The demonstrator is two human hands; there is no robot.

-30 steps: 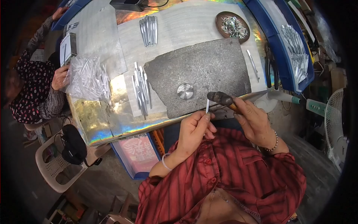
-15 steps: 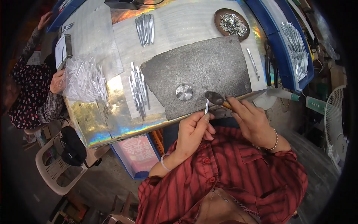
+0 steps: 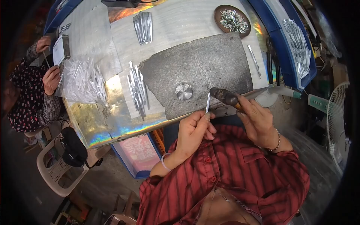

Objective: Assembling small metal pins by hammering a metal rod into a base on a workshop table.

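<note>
Slim metal strip point(image 3: 207, 104): pinched in the left grip point(image 3: 195, 131), reaching forward from it over the stone slab point(image 3: 198, 65).
Hammer point(image 3: 225, 97): clasped by the right grip point(image 3: 258, 123), head just beside the strip's far end.
Metal disc point(image 3: 184, 91): on the slab, ahead of the left grip.
Metal rods point(image 3: 137, 91): on the bench point(image 3: 84, 122), beyond and left of that grip.

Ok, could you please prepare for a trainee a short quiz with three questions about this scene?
1. Which hand holds the hammer?
2. Fill in: the round disc lies on the grey ____.
3. Choose: the left hand holds
A, a bowl
B, a thin rod
C, a bag

Key:
1. The right hand.
2. Slab.
3. B.
</note>
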